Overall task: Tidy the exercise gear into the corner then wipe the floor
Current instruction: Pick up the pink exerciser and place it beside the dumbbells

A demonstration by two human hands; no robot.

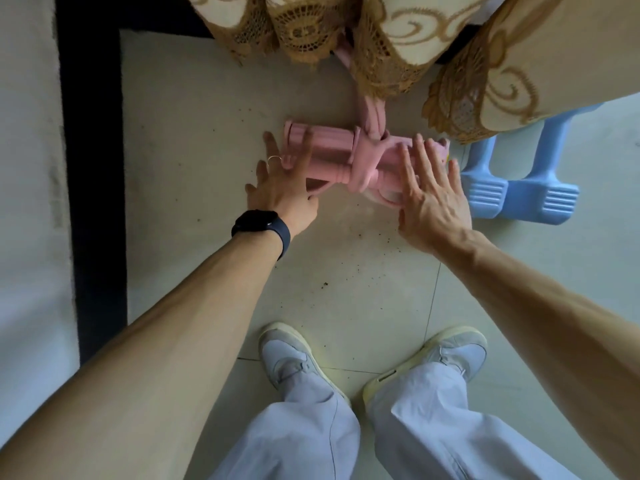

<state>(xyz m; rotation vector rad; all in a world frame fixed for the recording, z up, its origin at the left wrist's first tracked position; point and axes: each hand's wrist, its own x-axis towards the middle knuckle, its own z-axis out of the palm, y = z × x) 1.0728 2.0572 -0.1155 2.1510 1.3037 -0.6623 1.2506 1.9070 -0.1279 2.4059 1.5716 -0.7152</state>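
Nearest the camera stand two pale grey shoes [374, 362] under loose light trousers [346, 438], planted on a cream tiled floor [194, 140] that carries scattered dark crumbs [363, 258].

Beyond them both bare arms reach forward. The left hand [282, 188] wears a dark watch [261, 228] at the wrist and a thin ring on one finger. Its grip is wide, fingers spread and laid flat over the left end of the pink exercise gear [332, 154]. The right hand [433, 195] is just as wide in its grip, fingers splayed and pressed on the right end of the same piece. Neither hand is wrapped around it; both rest against it from the near side.

The pink gear lies on the floor between the two hands, a ribbed roller-shaped part on the left and a moulded handle section in the middle, with pink straps [372, 116] running away from it.

Just right of the right hand lies blue exercise gear [523, 192] with ribbed pads, touching the floor.

Beyond both pieces hangs a tan lace curtain [388, 39], its hem covering the far ends of the straps. Left of the left hand, a black skirting [93, 168] borders a white wall [27, 168].
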